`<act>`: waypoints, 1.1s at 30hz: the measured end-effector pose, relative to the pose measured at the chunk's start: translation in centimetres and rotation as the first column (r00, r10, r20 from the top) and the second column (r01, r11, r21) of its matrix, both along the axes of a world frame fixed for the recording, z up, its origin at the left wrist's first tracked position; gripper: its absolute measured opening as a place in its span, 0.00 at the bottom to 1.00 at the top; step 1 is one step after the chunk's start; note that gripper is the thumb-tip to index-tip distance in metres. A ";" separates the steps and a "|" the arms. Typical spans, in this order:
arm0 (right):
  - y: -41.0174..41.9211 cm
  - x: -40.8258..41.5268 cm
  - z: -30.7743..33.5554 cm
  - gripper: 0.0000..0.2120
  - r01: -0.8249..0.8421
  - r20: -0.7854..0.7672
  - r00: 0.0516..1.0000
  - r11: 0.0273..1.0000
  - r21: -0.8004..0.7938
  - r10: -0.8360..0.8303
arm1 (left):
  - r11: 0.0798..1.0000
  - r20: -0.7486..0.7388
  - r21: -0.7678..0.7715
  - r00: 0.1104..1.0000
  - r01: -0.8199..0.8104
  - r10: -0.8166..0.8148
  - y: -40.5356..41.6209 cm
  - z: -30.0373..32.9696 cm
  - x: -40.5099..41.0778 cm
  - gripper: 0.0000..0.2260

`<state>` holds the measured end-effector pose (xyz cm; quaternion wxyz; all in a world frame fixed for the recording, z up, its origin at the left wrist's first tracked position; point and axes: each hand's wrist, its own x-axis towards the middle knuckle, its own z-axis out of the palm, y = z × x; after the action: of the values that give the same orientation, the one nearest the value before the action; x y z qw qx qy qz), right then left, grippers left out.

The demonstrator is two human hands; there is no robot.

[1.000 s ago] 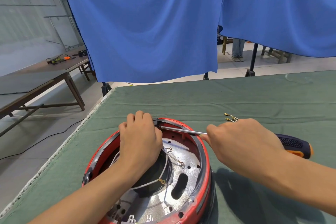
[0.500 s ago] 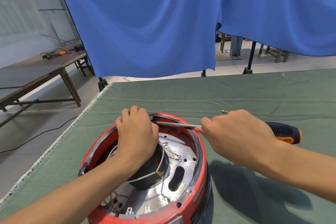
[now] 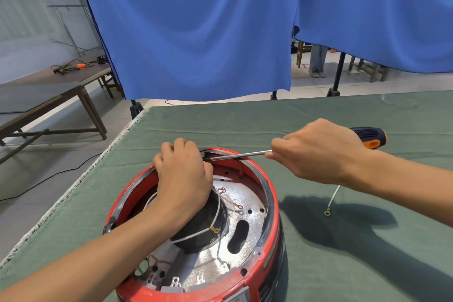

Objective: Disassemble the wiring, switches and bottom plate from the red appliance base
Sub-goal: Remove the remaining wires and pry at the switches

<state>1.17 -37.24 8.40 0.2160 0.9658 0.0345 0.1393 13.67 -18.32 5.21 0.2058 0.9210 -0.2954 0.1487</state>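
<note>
The red appliance base lies upside down on the green cloth, near the table's front left. Inside I see a silver bottom plate, a black central housing and white wires with ring terminals. My left hand presses on the far inner rim, fingers curled over a small black part there. My right hand grips a screwdriver with a black and orange handle. Its steel shaft runs left, and the tip meets the rim beside my left fingers.
A loose white wire with a ring terminal lies on the green cloth right of the base. Blue curtains hang behind the table. A wooden bench stands at the left, and the table's left edge runs close to the base.
My right hand and the screwdriver have lifted slightly, uncovering the loose wire on the cloth. My left hand stays on the rim, and the view has shifted a little.
</note>
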 end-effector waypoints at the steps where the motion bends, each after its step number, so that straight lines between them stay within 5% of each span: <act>1: -0.3 0.2 0.1 0.19 -0.003 -0.006 1.000 1.000 -0.001 0.003 | 1.000 0.000 -0.001 1.000 0.001 -0.001 0.0 0.0 0.0 0.05; 15: 4.0 -2.0 -1.0 0.19 0.167 0.043 0.984 0.982 0.085 -0.171 | 1.000 0.004 0.010 1.000 -0.002 0.002 0.1 -0.1 -0.1 0.05; 33: 4.2 -3.2 -1.1 0.15 0.180 0.062 0.981 0.981 0.077 -0.185 | 1.000 0.015 0.026 1.000 0.016 -0.017 0.4 0.4 -0.2 0.06</act>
<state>-2.05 -33.02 7.34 0.1943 0.9666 -0.0668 0.1532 13.45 -17.90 5.62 0.1928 0.9200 -0.3064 0.1502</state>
